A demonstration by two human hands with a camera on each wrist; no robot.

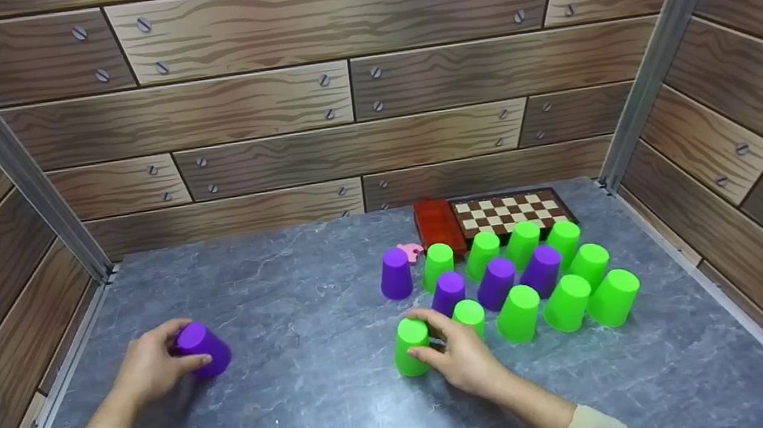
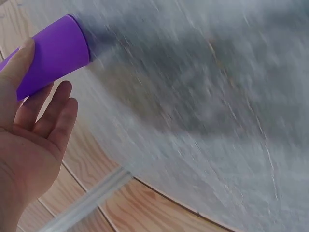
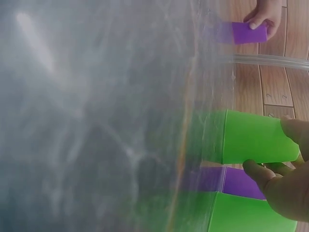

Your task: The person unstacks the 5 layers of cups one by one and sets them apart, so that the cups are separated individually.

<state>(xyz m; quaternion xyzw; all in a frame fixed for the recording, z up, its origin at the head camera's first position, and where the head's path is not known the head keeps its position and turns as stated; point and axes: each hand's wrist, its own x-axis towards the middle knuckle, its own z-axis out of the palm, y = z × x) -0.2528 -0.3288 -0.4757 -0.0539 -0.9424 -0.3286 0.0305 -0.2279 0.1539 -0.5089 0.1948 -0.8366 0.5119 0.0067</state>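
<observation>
At the left of the table my left hand [image 1: 151, 366] grips an upside-down purple cup [image 1: 204, 350] between thumb and fingers. The left wrist view shows the same purple cup [image 2: 55, 55], its rim close to the tabletop. My right hand [image 1: 462, 355] pinches a green cup [image 1: 412, 348] at the front left of a group of cups. In the right wrist view this green cup [image 3: 256, 137] has the thumb on one side and fingers on the other. Right beside that hand stands another green cup [image 1: 469, 317], partly hidden by the fingers.
Several upside-down green cups [image 1: 518, 315] and purple cups [image 1: 497, 285] stand in loose rows at the right. Behind them lie a checkered board [image 1: 512, 215], a red box [image 1: 437, 225] and a small pink object [image 1: 412, 252]. Wood-patterned walls [image 1: 339, 97] enclose the grey table [image 1: 302, 395].
</observation>
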